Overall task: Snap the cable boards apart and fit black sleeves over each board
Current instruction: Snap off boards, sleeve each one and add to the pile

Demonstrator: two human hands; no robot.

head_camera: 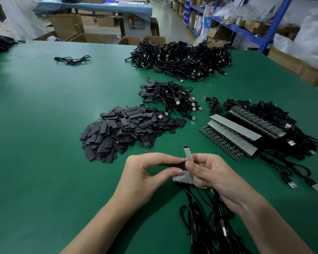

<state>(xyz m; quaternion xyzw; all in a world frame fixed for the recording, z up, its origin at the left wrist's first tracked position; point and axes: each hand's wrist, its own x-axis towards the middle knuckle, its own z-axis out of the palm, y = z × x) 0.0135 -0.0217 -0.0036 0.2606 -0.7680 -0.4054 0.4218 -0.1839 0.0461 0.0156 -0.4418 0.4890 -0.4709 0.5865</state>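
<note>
Black sleeve (171, 165) pinched in left fingers (164, 158), right fingers (191, 166) grip board strip (188, 154), open mat (35, 125) leftward.

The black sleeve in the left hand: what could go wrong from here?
The left hand pinches the sleeve, so its mouth may be squeezed closed and catch on the raised board. The right hand holds several boards together; a sideways push might snap one off early. The cables below lie looped and could tangle.

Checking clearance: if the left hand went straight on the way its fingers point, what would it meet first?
Probably the board held by the right hand; the left hand pinches a sleeve right beside it.
</note>
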